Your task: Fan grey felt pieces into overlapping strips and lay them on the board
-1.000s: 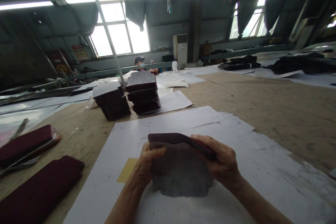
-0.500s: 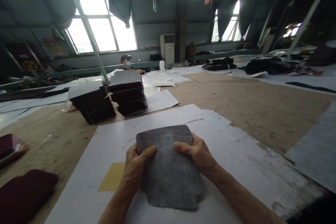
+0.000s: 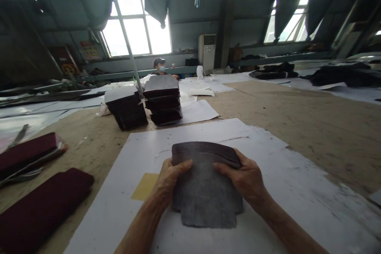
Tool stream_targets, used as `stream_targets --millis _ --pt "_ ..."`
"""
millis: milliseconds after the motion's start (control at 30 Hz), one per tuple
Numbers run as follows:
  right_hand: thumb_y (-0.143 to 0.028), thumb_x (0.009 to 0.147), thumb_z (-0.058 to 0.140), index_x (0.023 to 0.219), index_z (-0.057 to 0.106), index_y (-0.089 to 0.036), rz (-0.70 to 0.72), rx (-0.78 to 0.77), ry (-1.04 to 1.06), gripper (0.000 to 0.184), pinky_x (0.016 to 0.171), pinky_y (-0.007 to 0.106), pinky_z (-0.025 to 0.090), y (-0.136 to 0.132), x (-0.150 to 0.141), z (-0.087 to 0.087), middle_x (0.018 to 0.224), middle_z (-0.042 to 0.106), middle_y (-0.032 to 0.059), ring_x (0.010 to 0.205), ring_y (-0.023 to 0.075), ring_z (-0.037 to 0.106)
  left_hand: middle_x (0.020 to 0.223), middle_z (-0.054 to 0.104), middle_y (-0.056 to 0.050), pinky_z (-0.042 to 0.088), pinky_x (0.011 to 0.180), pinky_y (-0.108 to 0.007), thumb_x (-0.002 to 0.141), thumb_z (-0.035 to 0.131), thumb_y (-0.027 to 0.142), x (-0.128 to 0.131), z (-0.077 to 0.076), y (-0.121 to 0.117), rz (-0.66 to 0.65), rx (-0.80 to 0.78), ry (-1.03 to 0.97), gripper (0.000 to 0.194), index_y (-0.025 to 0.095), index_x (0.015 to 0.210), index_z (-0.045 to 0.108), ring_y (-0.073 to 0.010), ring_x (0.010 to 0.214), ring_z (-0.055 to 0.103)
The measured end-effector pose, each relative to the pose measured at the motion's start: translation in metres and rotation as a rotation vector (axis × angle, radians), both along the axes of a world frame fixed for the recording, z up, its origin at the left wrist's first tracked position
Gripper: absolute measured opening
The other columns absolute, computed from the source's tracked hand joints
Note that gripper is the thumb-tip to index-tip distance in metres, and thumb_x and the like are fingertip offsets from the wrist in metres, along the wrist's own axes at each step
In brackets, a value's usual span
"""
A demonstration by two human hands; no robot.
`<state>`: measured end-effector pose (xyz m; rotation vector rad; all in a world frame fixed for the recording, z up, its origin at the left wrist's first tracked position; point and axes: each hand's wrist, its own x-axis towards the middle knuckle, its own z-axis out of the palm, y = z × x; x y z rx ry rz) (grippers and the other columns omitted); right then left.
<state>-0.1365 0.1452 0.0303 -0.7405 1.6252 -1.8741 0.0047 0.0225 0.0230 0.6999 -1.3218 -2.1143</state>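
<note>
A stack of grey cut fabric pieces (image 3: 208,190) is held between my two hands over a large white paper sheet (image 3: 119,190). The stack has notched lower corners, and its layered far edge shows as a curved band. My left hand (image 3: 171,180) grips the left side, thumb on top. On the right side, my right hand (image 3: 245,174) grips in the same way, its thumb pressed on the upper face. The fingers under the stack are hidden. A yellow paper square (image 3: 145,186) lies beside my left hand.
Two tall stacks of dark cut pieces, the left (image 3: 126,111) and the right (image 3: 163,105), stand beyond the sheet. Maroon fabric pieces (image 3: 47,210) lie at the near left. A person (image 3: 160,67) in a mask is across the table. Dark cloth (image 3: 342,74) lies at the far right.
The view has swung left, so the surroundings sit further right. The stack in my hands has tilted and bent, its far edge now curved and its layers fanned.
</note>
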Motion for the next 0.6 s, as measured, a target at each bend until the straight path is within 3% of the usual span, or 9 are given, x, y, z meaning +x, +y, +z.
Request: stream_targets --millis 167,300,467,600 --pt "-0.028 0.056 0.075 0.092 0.063 -0.014 0.172 0.032 -0.253 0.04 0.062 0.035 0.052 -0.0014 -0.005 0.0016 0.078 0.069 0.0064 0.064 0.0213 0.064 0.069 0.07 -0.005 0.05 0.056 -0.028 0.056 0.079 0.028 -0.0026 -0.0044 0.002 0.033 -0.022 -0.004 0.037 0.011 0.086 0.067 -0.0176 0.056 0.063" --pt "-0.035 0.064 0.069 0.096 0.063 -0.013 0.223 -0.005 -0.333 0.04 0.07 0.036 0.053 -0.0024 -0.0082 0.0009 0.083 0.07 0.0097 0.073 0.0228 0.066 0.07 0.07 -0.005 0.051 0.054 -0.029 0.057 0.078 0.029 -0.0012 -0.0053 0.0009 0.091 -0.043 -0.022 0.037 0.011 0.087 0.065 -0.0184 0.055 0.063" --pt "-0.042 0.066 0.068 0.096 0.064 -0.016 0.225 -0.027 -0.315 0.04 0.07 0.036 0.053 -0.0032 -0.0057 0.001 0.084 0.07 0.0071 0.074 0.0222 0.065 0.072 0.07 -0.006 0.051 0.054 -0.029 0.053 0.08 0.028 -0.0016 -0.0062 0.0009 0.108 -0.023 -0.003 0.041 0.011 0.088 0.065 -0.0189 0.057 0.063" --pt "-0.025 0.051 0.081 0.093 0.066 -0.02 0.134 -0.032 -0.203 0.044 0.066 0.026 0.05 -0.0031 -0.0003 -0.0013 0.077 0.069 -0.0017 0.071 0.0166 0.062 0.073 0.07 -0.006 0.051 0.056 -0.029 0.057 0.078 0.029 -0.0028 -0.0068 0.0024 0.08 -0.024 0.028 0.038 0.011 0.088 0.065 -0.019 0.059 0.064"
